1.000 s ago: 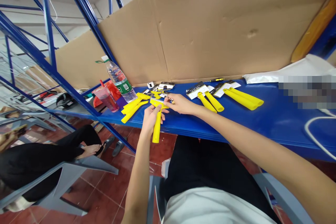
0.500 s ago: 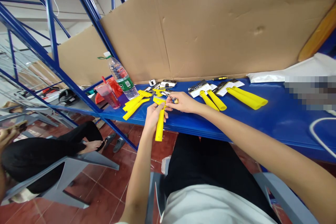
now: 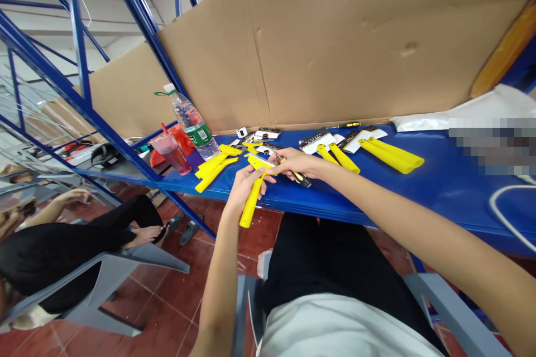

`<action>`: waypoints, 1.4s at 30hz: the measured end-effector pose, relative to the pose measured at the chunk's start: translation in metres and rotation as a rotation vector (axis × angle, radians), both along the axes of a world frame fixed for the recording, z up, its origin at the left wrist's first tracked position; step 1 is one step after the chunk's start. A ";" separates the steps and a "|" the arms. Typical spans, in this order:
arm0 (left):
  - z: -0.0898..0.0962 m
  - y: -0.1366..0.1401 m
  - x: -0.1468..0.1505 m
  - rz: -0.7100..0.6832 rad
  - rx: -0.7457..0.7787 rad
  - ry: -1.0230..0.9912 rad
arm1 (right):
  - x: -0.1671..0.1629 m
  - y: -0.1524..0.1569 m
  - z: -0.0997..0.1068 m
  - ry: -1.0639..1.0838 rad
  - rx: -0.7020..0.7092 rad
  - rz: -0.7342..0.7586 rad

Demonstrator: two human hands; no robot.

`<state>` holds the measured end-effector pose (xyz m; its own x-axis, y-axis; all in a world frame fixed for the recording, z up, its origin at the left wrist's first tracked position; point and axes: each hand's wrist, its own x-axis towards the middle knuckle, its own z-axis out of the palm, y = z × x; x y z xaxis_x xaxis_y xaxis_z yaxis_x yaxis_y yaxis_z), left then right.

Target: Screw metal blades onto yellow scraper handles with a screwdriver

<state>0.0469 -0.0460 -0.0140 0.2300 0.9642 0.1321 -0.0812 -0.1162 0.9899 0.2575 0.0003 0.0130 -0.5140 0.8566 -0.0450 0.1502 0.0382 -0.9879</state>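
Note:
My left hand [image 3: 242, 185] is closed around a yellow T-shaped scraper [image 3: 250, 205], its handle hanging down and tilted past the blue table's front edge. A pale metal strip shows along the scraper's head. My right hand [image 3: 296, 160] grips a screwdriver with a black and yellow handle [image 3: 303, 180], which sticks out below the palm. The right thumb and fingertips also touch the scraper's head. Just left of my hands lie several yellow scraper parts [image 3: 215, 170]. On the right, yellow hollow handles [image 3: 345, 159] rest by black and white cards [image 3: 320, 140].
A water bottle [image 3: 195, 125] and a pink cup [image 3: 172, 156] stand at the table's left. Another screwdriver [image 3: 349, 125] lies by the cardboard wall [image 3: 335, 44]. More yellow handles [image 3: 393, 156] and a white bag [image 3: 439, 121] are at right. Another person [image 3: 84, 234] sits at left.
The screwdriver has turned in my right hand, so its handle now points down and right. The scraper has tilted, with its handle end shifting left.

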 end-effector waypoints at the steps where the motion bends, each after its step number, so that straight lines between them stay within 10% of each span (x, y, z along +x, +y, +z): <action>1: 0.000 0.000 -0.001 -0.010 -0.001 0.003 | 0.000 0.000 0.000 0.001 -0.004 0.027; 17: -0.001 -0.001 0.005 0.047 0.023 0.141 | 0.003 -0.003 0.002 -0.038 0.074 -0.021; 23: -0.007 -0.002 0.003 0.372 0.462 0.485 | 0.002 0.001 0.001 0.008 0.075 -0.142; 27: -0.005 -0.005 0.005 0.327 0.711 0.746 | 0.001 0.001 0.003 0.038 0.055 -0.196; 42: -0.010 -0.003 0.004 0.303 0.743 0.901 | 0.002 0.005 0.003 0.079 0.000 -0.214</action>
<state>0.0509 -0.0494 -0.0236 0.3025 0.7517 0.5861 0.7332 -0.5764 0.3608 0.2597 0.0050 0.0156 -0.3222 0.9466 -0.0113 0.0769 0.0142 -0.9969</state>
